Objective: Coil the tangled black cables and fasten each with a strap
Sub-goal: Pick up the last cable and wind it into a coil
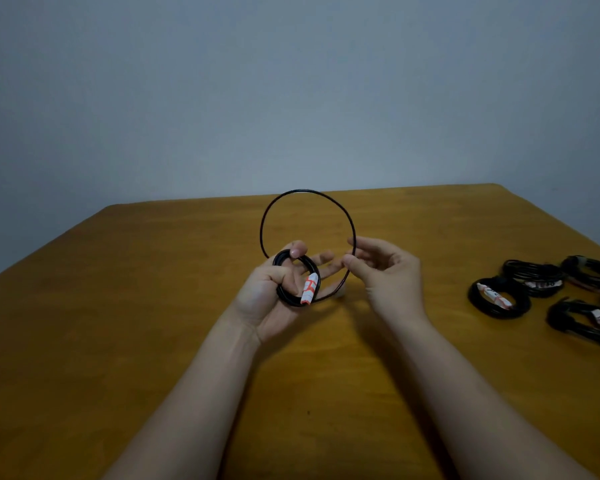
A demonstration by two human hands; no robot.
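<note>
Wooden table: left hand grips coil, right hand pinches its loop; label writing unreadable.

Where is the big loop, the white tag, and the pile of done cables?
big loop (305, 191): head view, top of arc.
white tag (309, 289): head view, its middle.
done cables (499, 311): head view, nearest coil's front edge.

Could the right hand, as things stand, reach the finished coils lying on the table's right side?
Probably yes, but not while it is busy. The right hand pinches the big loop of cable whose coil the left hand holds. The tied coils lie on its side, with bare table between.
</note>
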